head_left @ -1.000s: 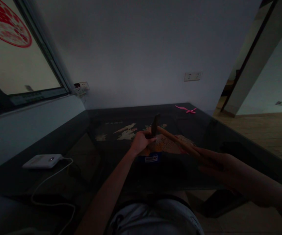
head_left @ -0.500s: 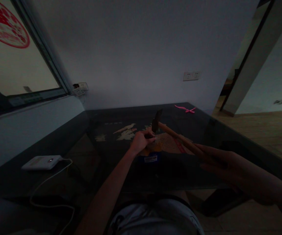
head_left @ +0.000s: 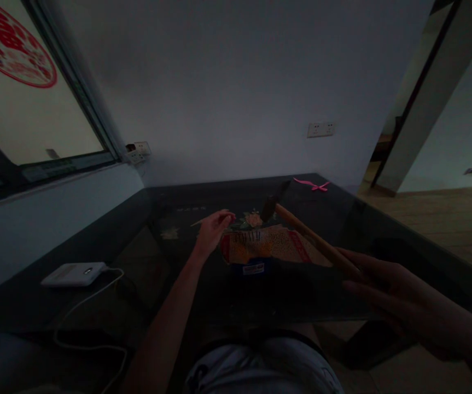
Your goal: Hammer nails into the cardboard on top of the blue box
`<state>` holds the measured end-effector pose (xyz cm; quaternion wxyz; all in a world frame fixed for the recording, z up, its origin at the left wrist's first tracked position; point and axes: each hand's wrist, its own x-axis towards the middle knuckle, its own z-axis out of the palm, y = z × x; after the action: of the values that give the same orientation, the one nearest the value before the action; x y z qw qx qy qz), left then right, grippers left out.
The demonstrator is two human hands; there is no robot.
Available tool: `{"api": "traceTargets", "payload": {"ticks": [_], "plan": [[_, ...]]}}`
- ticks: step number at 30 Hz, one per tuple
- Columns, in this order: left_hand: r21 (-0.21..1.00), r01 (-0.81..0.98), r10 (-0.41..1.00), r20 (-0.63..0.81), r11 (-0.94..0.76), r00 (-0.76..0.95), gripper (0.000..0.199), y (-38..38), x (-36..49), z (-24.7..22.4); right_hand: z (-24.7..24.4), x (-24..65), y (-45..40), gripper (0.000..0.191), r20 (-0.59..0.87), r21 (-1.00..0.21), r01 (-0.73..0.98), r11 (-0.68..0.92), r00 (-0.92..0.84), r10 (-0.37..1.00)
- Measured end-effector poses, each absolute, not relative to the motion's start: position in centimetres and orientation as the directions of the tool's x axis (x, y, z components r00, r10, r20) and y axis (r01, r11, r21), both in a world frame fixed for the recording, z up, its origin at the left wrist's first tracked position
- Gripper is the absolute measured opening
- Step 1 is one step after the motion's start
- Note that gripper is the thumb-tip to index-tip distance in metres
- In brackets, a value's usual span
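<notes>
My right hand [head_left: 387, 284] is closed around the wooden handle of a hammer [head_left: 307, 232], whose dark head is raised beyond the cardboard. A piece of brown cardboard [head_left: 287, 243] with red bands lies on top of a blue box [head_left: 254, 268] with a white label. Several thin dark nails [head_left: 249, 236] stand in a row near the cardboard's left part. My left hand [head_left: 215, 227] is just left of the cardboard and apart from the nails. Its fingers are curled with the tips near the thumb; whatever they may hold is too small and dark to make out.
All this stands on a dark glossy table [head_left: 203, 306] printed with flowers and a bird. A white power bank [head_left: 74, 273] with a cable is at the left. Near the back right edge lies a pink ribbon-like thing [head_left: 313, 185]. A wall [head_left: 227, 109] rises behind the table.
My left hand has moved left, off the cardboard, uncovering the row of nails. The hammer has shifted slightly right and its head has tipped lower, still in my right hand.
</notes>
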<state>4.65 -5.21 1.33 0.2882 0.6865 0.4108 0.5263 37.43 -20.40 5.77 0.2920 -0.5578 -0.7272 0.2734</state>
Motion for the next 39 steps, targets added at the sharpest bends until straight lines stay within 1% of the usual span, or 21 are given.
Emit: {"api": "traceTargets", "payload": {"ticks": [2,4,7,9,13,17,20,25,29,32,35,37,39], "plan": [[0.813,0.336,0.88,0.443,-0.475,0.172,0.031,-5.6,4.3,0.2,5.7,37.2,-20.3,0.059,0.064,-0.757,0.618,0.213,-0.255,0.965],[0.809,0.383,0.895,0.396,-0.445,0.203,0.032,-5.8,4.5,-0.7,5.8,36.8,-20.2,0.057,0.068,-0.77,0.595,0.231,-0.284,0.956],[0.83,0.378,0.911,0.356,-0.41,0.206,0.029,-5.8,5.2,-1.5,6.1,36.0,-19.8,0.052,0.097,-0.762,0.6,0.242,-0.264,0.96],[0.84,0.367,0.915,0.345,-0.4,0.21,0.025,-5.5,5.6,-1.6,6.3,35.4,-19.6,0.05,0.083,-0.751,0.617,0.234,-0.263,0.961],[0.836,0.403,0.928,0.316,-0.372,0.2,0.02,-5.1,6.3,-1.5,6.4,34.7,-19.2,0.05,0.045,-0.728,0.633,0.263,-0.339,0.94],[0.796,0.461,0.92,0.334,-0.392,0.206,0.017,-4.8,6.7,-1.5,6.4,34.5,-19.1,0.045,0.033,-0.733,0.628,0.263,-0.353,0.935],[0.768,0.494,0.913,0.352,-0.408,0.206,0.014,-4.7,6.9,-1.7,6.3,34.5,-19.1,0.045,0.02,-0.737,0.63,0.246,-0.343,0.939],[0.775,0.499,0.921,0.342,-0.389,0.187,0.018,-4.9,7.2,-1.6,6.3,34.3,-18.9,0.047,0.07,-0.733,0.615,0.29,-0.356,0.932],[0.778,0.492,0.92,0.346,-0.391,0.185,0.011,-5.1,7.4,-1.3,6.4,34.4,-19.0,0.045,0.058,-0.733,0.616,0.287,-0.364,0.929],[0.77,0.488,0.911,0.362,-0.412,0.199,0.007,-5.2,7.5,-1.1,6.6,34.4,-19.2,0.048,0.081,-0.745,0.6,0.292,-0.353,0.932],[0.783,0.469,0.912,0.363,-0.409,0.191,0.012,-5.6,7.1,-0.9,6.8,34.2,-19.2,0.048,0.083,-0.753,0.59,0.29,-0.353,0.932],[0.796,0.45,0.913,0.376,-0.405,0.156,0.019,-6.0,6.6,-0.6,6.7,34.0,-19.2,0.048,0.069,-0.759,0.579,0.296,-0.381,0.922],[0.799,0.441,0.909,0.399,-0.409,0.119,0.021,-6.5,5.9,-0.5,6.6,33.8,-19.1,0.05,0.053,-0.761,0.582,0.287,-0.384,0.922]]}}
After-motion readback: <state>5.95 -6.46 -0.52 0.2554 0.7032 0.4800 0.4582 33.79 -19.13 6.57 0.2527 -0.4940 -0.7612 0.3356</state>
